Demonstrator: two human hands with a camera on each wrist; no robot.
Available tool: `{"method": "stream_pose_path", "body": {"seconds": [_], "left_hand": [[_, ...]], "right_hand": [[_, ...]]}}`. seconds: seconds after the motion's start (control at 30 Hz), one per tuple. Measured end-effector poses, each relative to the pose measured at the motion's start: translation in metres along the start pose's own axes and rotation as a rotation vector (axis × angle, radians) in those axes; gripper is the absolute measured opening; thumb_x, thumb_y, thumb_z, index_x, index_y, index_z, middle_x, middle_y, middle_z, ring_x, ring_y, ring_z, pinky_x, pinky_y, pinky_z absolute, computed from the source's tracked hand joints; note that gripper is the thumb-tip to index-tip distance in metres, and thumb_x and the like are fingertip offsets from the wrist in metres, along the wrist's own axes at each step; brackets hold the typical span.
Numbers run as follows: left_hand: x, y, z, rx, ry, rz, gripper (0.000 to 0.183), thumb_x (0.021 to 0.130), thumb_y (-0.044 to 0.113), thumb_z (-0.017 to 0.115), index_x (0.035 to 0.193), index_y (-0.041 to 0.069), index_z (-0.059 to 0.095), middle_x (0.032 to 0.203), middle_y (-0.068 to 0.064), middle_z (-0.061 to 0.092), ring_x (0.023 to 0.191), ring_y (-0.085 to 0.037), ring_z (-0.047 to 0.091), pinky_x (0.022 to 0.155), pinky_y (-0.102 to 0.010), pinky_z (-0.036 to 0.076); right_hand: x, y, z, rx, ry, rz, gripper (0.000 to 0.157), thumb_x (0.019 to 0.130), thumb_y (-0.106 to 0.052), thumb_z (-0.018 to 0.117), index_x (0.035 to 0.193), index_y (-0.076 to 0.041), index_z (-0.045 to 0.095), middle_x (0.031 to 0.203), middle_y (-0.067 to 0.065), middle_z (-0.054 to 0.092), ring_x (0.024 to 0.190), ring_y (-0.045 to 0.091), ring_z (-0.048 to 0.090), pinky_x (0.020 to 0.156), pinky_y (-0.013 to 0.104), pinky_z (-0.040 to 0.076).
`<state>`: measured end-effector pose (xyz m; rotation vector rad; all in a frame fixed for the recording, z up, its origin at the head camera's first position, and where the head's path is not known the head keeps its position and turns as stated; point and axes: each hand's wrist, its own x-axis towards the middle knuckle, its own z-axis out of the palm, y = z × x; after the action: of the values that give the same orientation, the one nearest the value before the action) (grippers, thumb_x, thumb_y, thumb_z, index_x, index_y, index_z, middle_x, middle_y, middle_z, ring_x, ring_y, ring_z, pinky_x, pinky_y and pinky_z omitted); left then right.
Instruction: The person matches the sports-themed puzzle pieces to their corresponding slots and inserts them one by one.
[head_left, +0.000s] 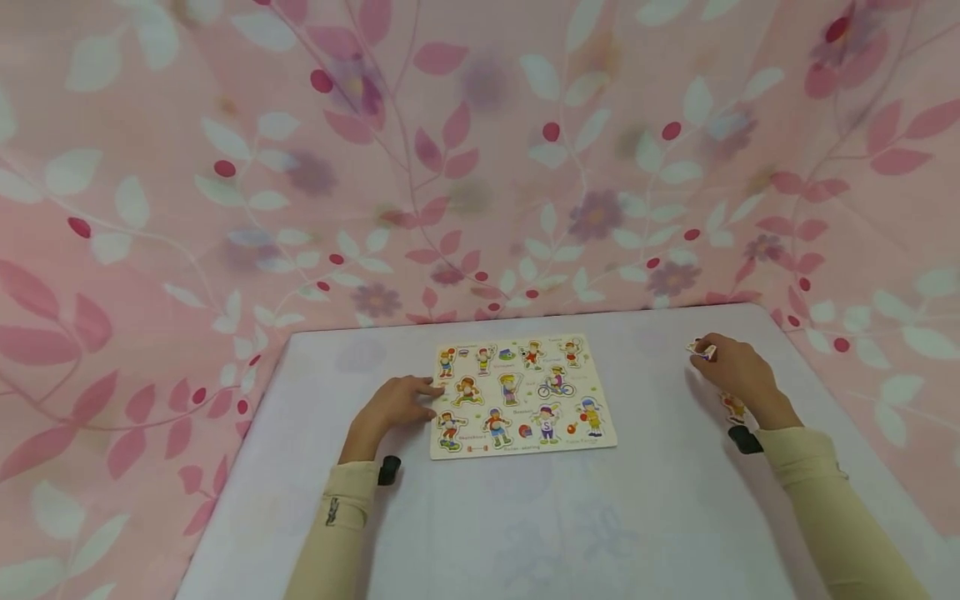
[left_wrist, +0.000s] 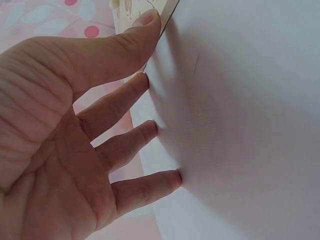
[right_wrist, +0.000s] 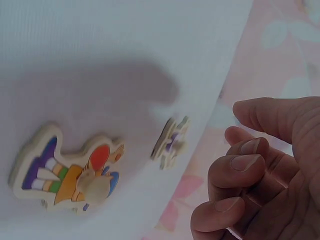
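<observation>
A wooden peg puzzle board [head_left: 487, 451] with children playing sports lies flat on the table. My left hand [head_left: 393, 406] is at its left edge, fingers spread; in the left wrist view the thumb [left_wrist: 142, 30] overlaps the board's edge, and other fingertips reach down to the cloth. My right hand [head_left: 735, 371] is over the table's right side, fingers loosely bent with nothing between them in the right wrist view. Just beyond its fingertips lies a small purple-and-white puzzle piece [right_wrist: 172, 143]. Nearer the wrist lies a larger puzzle piece [right_wrist: 67, 182], a figure in orange with a red paddle and a round knob.
A white cloth [head_left: 525, 525] covers the table. Pink floral fabric [head_left: 480, 167] hangs behind it and along its sides. Dark wrist straps show below both cuffs.
</observation>
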<state>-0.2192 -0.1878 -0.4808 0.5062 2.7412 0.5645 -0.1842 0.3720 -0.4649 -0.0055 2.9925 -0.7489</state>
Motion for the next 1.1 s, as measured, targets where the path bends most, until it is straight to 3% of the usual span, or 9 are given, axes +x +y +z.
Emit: {"method": "stream_pose_path", "body": {"seconds": [0.4,0.57,0.77,1.1], "left_hand": [[-0.009,-0.005,-0.002,0.005,-0.007,-0.007,0.047,0.081,0.02,0.081,0.127,0.017,0.069,0.141,-0.011,0.055,0.133,-0.039,0.045,0.109,-0.054,0.034],[-0.009,-0.005,0.0,-0.004,0.0,-0.001,0.047,0.081,0.021,0.081,0.127,0.018,0.069,0.141,-0.01,0.055,0.133,-0.038,0.045,0.109,-0.053,0.034],[-0.003,-0.002,0.0,-0.021,0.025,0.026,0.047,0.082,0.02,0.081,0.127,0.017,0.069,0.142,-0.009,0.055,0.133,-0.037,0.045,0.11,-0.052,0.034],[0.0,-0.003,0.0,-0.001,0.007,0.006,0.047,0.083,0.021,0.08,0.128,0.019,0.068,0.143,-0.007,0.054,0.134,-0.036,0.044,0.11,-0.052,0.033]], "right_hand": [[0.035,0.029,0.007,-0.055,-0.074,0.108,0.035,0.096,-0.028,0.057,0.117,0.0,0.056,0.098,0.023,0.064,0.072,0.03,0.056,0.054,0.037,0.045],[0.035,0.029,0.003,-0.071,-0.087,0.116,0.034,0.094,-0.027,0.057,0.113,0.002,0.056,0.1,0.026,0.061,0.075,0.032,0.056,0.056,0.04,0.046],[0.031,0.027,-0.004,-0.079,-0.076,0.126,0.03,0.095,-0.026,0.057,0.106,0.002,0.056,0.089,0.021,0.06,0.067,0.029,0.052,0.054,0.037,0.042],[0.033,0.027,-0.004,-0.102,-0.074,0.113,0.027,0.096,-0.024,0.056,0.104,0.002,0.053,0.084,0.019,0.059,0.064,0.027,0.051,0.051,0.036,0.042]]}}
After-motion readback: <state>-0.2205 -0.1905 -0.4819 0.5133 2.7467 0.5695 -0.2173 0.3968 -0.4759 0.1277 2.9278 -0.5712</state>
